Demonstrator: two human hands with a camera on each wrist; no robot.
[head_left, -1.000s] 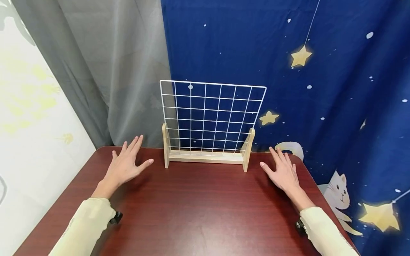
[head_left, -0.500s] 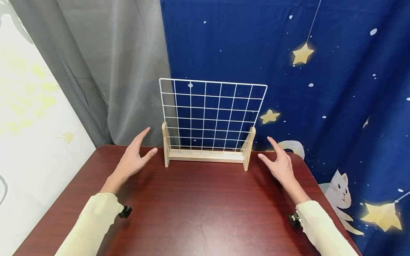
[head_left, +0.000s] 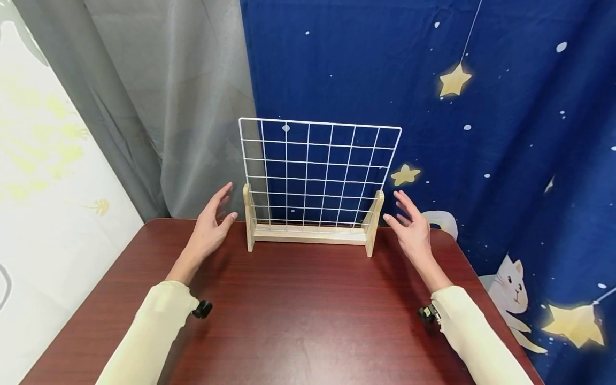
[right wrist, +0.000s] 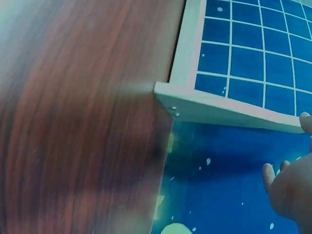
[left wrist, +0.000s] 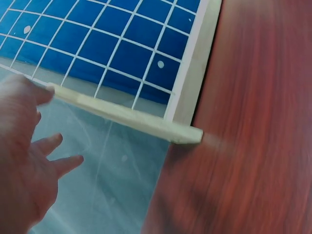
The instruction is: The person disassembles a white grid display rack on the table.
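A white wire grid panel (head_left: pixel 320 160) stands upright in a pale wooden stand (head_left: pixel 310 235) near the back of the table. My left hand (head_left: pixel 208 229) hovers just left of the stand's left side post (head_left: pixel 248 216), thumb and fingers spread apart with nothing between them. In the left wrist view the thumb overlaps the upper end of that post (left wrist: pixel 117 112); contact cannot be told. On the other side, my right hand (head_left: pixel 415 231) hovers by the right side post (head_left: pixel 374 224), its fingers loosely bent and holding nothing. Two small screws show on that post (right wrist: pixel 204 113) in the right wrist view.
The dark red wooden table (head_left: pixel 298 315) reaches to a grey curtain (head_left: pixel 202 107) and a blue star-print curtain (head_left: pixel 337 64) close behind the stand. A whitish patterned cloth (head_left: pixel 48 224) hangs along the left. Small black devices are strapped at both wrists.
Both hands have moved inward and a little upward toward the stand's two sides, and their fingers have turned from flat above the table to facing each other. The stand stays in place.
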